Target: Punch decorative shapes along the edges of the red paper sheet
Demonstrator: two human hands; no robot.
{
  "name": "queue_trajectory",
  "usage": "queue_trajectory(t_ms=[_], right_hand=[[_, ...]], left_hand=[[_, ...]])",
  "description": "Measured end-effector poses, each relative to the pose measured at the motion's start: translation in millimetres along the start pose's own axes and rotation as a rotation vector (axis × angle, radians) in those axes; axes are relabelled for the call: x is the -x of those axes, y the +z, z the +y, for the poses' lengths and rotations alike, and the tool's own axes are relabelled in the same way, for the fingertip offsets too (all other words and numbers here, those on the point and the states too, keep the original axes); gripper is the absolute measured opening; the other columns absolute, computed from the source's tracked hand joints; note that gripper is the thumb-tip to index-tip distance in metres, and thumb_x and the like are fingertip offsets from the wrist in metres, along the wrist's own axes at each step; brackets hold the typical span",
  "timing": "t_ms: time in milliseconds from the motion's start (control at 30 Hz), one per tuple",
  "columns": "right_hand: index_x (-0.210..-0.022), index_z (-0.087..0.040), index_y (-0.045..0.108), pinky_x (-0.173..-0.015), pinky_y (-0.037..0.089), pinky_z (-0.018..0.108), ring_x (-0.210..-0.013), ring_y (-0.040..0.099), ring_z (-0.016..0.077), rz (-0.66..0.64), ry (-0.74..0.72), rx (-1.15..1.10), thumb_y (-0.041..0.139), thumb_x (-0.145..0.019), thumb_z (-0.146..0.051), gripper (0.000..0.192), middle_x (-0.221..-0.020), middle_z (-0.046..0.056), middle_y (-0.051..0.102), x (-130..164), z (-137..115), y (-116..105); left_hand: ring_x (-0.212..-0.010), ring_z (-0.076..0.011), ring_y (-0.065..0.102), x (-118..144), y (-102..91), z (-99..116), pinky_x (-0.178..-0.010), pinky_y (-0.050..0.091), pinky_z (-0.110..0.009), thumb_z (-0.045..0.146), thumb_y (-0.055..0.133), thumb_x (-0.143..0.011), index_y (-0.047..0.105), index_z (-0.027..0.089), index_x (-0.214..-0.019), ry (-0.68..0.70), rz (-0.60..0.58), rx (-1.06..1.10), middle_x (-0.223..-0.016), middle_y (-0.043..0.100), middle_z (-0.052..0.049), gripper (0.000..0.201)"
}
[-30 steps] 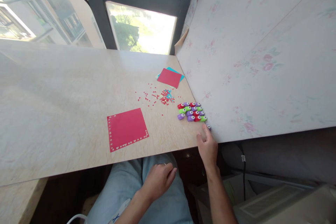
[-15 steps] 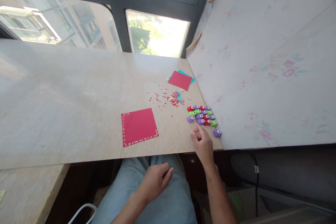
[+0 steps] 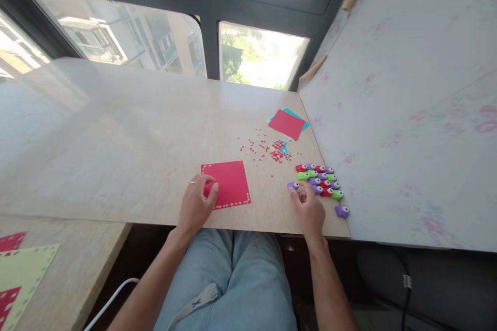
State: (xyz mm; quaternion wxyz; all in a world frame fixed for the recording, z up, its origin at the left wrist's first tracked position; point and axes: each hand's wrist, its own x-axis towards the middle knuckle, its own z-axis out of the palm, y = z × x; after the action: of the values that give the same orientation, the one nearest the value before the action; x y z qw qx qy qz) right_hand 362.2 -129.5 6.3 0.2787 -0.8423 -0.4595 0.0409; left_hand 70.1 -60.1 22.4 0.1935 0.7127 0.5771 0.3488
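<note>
My right hand (image 3: 308, 209) pinches a small purple craft punch (image 3: 293, 185) with a white round top, just left of the other punches. Over the left edge of a red square sheet of paper (image 3: 229, 183) is my left hand (image 3: 196, 201), its fingers curved and thumb apart. It wears a ring and appears to hold nothing; whether it touches the sheet I cannot tell. Small punched holes run along the sheet's left, bottom and part of its top edge. Rows of red, green and purple craft punches (image 3: 320, 176) stand by the wall.
One purple punch (image 3: 342, 211) stands apart near the front corner. Tiny red and blue paper cutouts (image 3: 280, 151) lie scattered behind the sheet. Farther back is a stack of coloured paper (image 3: 287, 124). Punched yellow paper (image 3: 33, 269) lies at lower left. A wall (image 3: 388, 129) bounds the right side.
My left hand has risen from my lap to the red sheet. My right hand has taken hold of the purple punch and shifted it slightly left. The view has turned left.
</note>
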Motion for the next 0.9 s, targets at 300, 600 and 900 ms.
queue_trajectory(t_ms=[300,600,900], right_hand=[[-0.111,-0.020,0.068,-0.065,0.044,0.029,-0.071,0.064,0.0199,-0.068,-0.236,-0.142,0.051,-0.089,-0.060,0.048,-0.084,0.004,0.071,-1,-14,21],[-0.107,-0.018,0.067,-0.068,0.049,0.031,-0.083,0.065,0.0227,-0.083,-0.555,-0.060,0.052,-0.093,-0.055,0.042,-0.094,0.008,0.067,-14,-47,42],[-0.113,-0.018,0.062,-0.088,0.051,0.042,-0.098,0.063,0.0254,-0.126,-0.629,-0.320,0.056,-0.094,-0.037,0.028,-0.104,0.012,0.068,-29,-58,59]], left_hand=[[-0.143,-0.0344,0.027,-40,44.8,-17,-0.109,0.033,-0.054,0.034,0.051,-0.092,0.048,0.012,-0.129,0.148,-0.148,-0.284,-0.147,0.042,-0.021,0.043],[-0.129,-0.0310,0.044,-47,51.7,-10,-0.108,0.032,-0.048,0.033,0.049,-0.093,0.057,0.013,-0.119,0.260,-0.150,-0.353,-0.134,0.055,-0.017,0.033],[-0.120,-0.0311,0.048,-40,49.9,-11,-0.103,0.037,-0.046,0.029,0.050,-0.092,0.055,0.010,-0.120,0.258,-0.107,-0.364,-0.126,0.057,-0.017,0.034]])
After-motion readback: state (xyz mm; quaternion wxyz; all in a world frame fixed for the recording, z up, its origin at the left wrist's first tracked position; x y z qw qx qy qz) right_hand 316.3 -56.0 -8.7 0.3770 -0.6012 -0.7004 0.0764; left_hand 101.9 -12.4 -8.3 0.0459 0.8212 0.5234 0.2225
